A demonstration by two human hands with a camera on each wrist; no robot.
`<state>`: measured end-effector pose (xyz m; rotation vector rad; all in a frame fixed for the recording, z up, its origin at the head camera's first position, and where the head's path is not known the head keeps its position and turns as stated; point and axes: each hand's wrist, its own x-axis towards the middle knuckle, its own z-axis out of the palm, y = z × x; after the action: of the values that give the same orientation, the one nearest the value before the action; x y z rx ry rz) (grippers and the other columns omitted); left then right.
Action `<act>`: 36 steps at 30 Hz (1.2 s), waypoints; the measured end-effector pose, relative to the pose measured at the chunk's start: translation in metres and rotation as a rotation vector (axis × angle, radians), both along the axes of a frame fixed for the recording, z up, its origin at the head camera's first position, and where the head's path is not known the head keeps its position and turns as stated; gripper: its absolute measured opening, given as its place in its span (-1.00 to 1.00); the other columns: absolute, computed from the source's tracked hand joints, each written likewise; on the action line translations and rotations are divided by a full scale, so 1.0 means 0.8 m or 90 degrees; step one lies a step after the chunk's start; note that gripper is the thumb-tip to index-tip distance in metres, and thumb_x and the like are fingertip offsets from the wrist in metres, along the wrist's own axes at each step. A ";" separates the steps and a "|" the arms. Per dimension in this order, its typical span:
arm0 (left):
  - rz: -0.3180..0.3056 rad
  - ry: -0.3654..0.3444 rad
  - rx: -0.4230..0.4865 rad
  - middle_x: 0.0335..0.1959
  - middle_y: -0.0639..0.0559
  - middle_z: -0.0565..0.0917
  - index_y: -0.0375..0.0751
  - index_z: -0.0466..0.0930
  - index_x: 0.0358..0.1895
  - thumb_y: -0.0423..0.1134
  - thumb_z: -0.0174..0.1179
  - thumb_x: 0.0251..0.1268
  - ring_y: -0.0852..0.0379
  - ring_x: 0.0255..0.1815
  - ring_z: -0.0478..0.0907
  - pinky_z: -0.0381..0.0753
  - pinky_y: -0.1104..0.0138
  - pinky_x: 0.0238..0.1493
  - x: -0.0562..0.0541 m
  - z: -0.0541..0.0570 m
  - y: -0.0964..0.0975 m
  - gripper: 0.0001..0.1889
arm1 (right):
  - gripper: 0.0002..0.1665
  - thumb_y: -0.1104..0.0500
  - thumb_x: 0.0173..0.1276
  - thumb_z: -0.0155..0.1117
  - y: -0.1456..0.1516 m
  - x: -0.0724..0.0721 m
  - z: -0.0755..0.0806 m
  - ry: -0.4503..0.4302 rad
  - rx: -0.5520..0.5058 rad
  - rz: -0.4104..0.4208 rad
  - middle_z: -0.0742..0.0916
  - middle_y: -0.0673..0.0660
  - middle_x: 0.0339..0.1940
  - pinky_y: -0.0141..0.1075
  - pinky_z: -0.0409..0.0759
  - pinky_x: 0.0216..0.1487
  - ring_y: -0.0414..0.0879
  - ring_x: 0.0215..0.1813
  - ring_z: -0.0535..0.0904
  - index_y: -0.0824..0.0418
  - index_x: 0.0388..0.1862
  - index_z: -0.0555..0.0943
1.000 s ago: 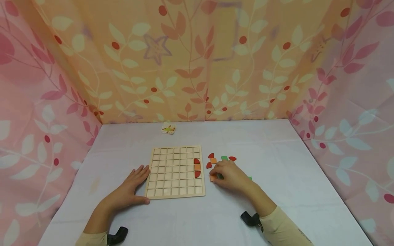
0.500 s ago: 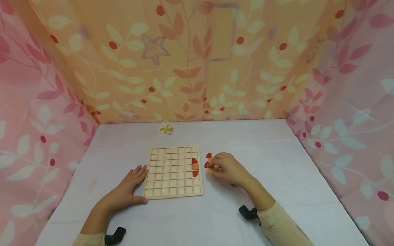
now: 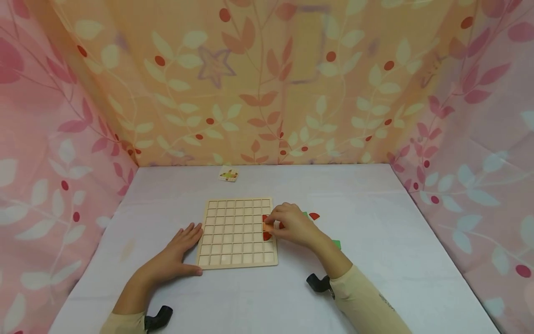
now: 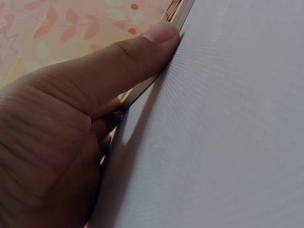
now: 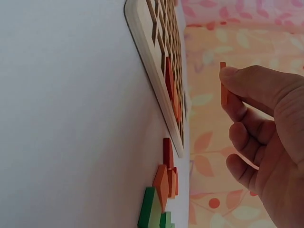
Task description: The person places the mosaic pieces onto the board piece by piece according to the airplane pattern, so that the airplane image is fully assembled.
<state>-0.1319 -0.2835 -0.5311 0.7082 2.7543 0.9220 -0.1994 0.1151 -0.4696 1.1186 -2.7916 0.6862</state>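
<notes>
A light wooden grid board [image 3: 233, 236] lies on the white table. My left hand [image 3: 177, 253] has its fingers spread against the board's left edge, its thumb [image 4: 159, 34] touching near the front left corner. Over the board's right edge, my right hand [image 3: 297, 225] pinches an orange tile [image 5: 224, 95] between thumb and fingers. In the right wrist view, the tile is held up off the board. Two red quarter-round pieces, one of them the nearer red piece [image 3: 267, 236], sit in the rightmost column. My right fingers partly cover the cells between them.
Loose pieces lie right of the board: a green tile [image 3: 336, 244], a red piece [image 3: 314, 216], and in the right wrist view an orange tile [image 5: 161, 183] among others. A small patterned card [image 3: 228, 174] lies at the back. Floral cloth [image 3: 258, 93] walls the table.
My right hand has moved left from the loose pieces to over the board's right column, carrying the pinched orange tile. My left hand has stayed at the board's left edge.
</notes>
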 end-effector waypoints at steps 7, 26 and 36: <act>0.002 0.002 -0.014 0.70 -0.07 0.00 -0.24 0.04 0.64 0.36 0.52 -0.16 -0.23 0.71 -0.21 -0.58 0.49 0.58 -0.002 0.002 -0.003 0.33 | -0.73 -0.07 0.39 0.42 -0.019 -0.011 0.005 -0.014 0.019 -0.001 0.74 -0.19 -0.09 -0.17 0.45 0.23 -0.20 0.03 0.55 -0.04 -0.01 0.80; 0.005 0.011 -0.009 0.69 -0.10 0.03 -0.26 0.08 0.63 0.36 0.52 -0.16 -0.24 0.70 -0.19 -0.56 0.49 0.58 0.000 -0.002 0.000 0.32 | -0.74 -0.02 0.38 0.43 -0.042 -0.023 -0.013 -0.048 0.038 0.018 0.76 -0.09 -0.11 -0.13 0.49 0.19 -0.14 0.02 0.56 0.02 -0.02 0.82; 0.003 0.008 -0.004 0.69 -0.12 0.03 -0.27 0.06 0.63 0.35 0.51 -0.14 -0.25 0.70 -0.20 -0.54 0.46 0.60 0.001 -0.001 0.002 0.31 | -0.77 -0.01 0.37 0.44 -0.049 -0.029 -0.024 -0.029 0.078 0.023 0.75 -0.13 -0.16 -0.26 0.46 0.03 -0.22 -0.13 0.49 -0.01 -0.05 0.83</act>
<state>-0.1311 -0.2822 -0.5316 0.7092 2.7700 0.9125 -0.2226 0.0757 -0.4885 1.1908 -2.8939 0.5557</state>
